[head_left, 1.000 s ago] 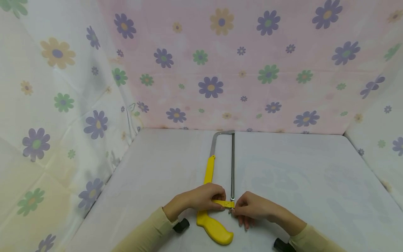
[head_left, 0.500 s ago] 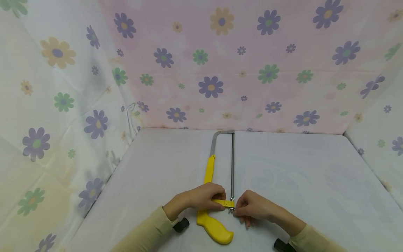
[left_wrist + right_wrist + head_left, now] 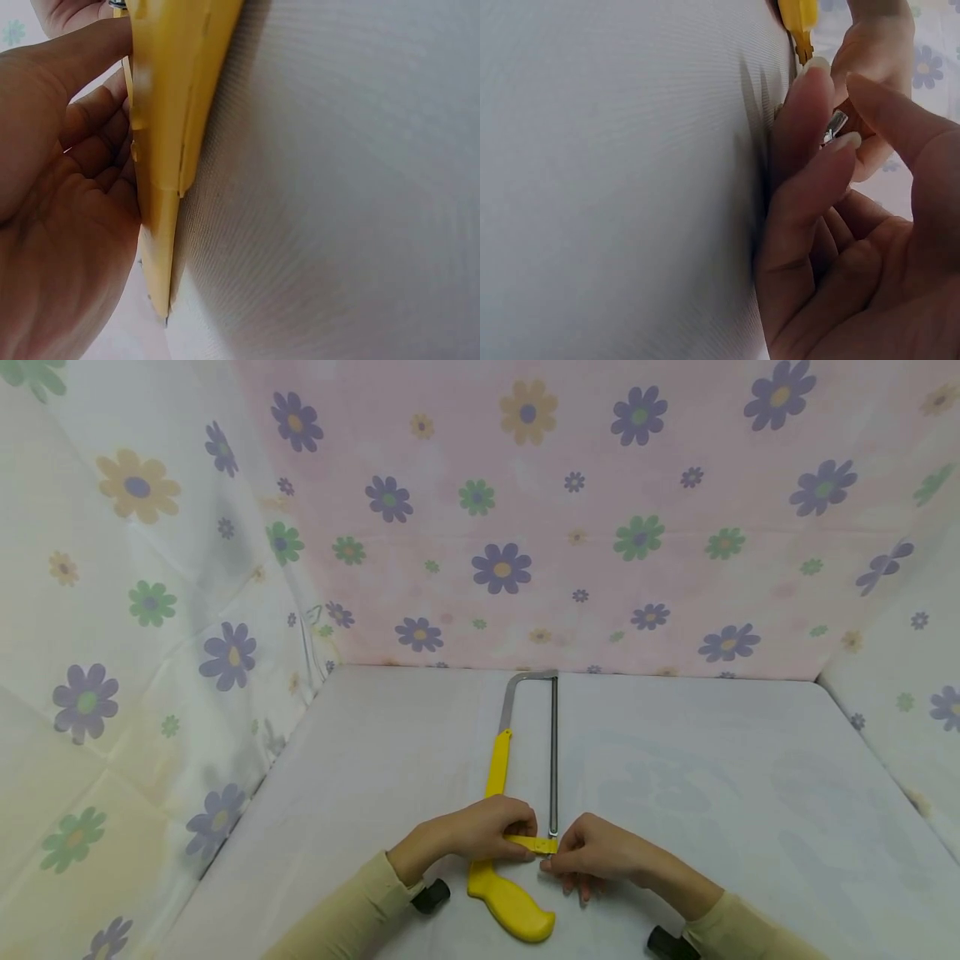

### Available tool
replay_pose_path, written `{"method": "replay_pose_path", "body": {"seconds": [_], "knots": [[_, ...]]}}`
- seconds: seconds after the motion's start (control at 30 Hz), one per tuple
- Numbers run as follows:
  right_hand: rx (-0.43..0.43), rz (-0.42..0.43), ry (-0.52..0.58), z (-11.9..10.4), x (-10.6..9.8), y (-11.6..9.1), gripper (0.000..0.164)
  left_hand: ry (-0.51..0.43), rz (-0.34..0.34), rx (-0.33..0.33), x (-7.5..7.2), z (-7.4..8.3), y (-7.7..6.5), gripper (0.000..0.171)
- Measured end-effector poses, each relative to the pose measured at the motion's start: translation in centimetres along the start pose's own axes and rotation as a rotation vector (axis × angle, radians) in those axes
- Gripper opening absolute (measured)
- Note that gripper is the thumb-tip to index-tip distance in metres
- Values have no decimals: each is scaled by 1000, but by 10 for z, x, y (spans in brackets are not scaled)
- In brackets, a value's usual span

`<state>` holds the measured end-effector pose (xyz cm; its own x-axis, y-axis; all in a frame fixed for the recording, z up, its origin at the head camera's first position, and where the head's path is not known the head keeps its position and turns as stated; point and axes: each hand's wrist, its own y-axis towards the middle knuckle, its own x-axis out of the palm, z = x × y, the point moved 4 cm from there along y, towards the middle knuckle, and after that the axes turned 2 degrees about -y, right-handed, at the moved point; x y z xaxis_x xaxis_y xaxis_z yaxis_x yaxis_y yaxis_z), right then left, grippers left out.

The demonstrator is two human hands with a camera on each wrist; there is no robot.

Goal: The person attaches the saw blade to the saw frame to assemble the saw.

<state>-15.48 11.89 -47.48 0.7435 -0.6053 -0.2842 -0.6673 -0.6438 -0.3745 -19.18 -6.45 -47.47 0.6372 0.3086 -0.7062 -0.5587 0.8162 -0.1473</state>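
A hacksaw lies flat on the table, its yellow handle (image 3: 517, 910) toward me and its grey metal frame (image 3: 510, 697) curving at the far end. The narrow blade (image 3: 554, 752) runs along its right side. My left hand (image 3: 483, 828) holds the yellow cross-arm (image 3: 540, 845) near the blade's close end, thumb in front. At that end my right hand (image 3: 603, 852) has its thumb and fingertips about a small metal wing nut (image 3: 835, 127), which the fingers largely hide in the head view. In the left wrist view the yellow frame (image 3: 169, 112) lies against the left fingers.
The white tabletop (image 3: 712, 760) spreads out on both sides of the saw. Flowered cloth (image 3: 450, 527) stands behind the table and along its sides. A black wrist device (image 3: 432, 896) sits by the left cuff, another black device (image 3: 672, 943) by the right.
My right thumb has shifted slightly left over the wing nut, which showed beside the fingertips half a second ago. The left hand and the hacksaw have stayed in place.
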Motion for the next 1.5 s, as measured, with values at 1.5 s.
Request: {"method": "replay_pose_path", "body": {"seconds": [1.5], "knots": [[5, -38, 30, 3, 0, -1, 24, -18, -1, -5, 2, -2, 0, 11]]}}
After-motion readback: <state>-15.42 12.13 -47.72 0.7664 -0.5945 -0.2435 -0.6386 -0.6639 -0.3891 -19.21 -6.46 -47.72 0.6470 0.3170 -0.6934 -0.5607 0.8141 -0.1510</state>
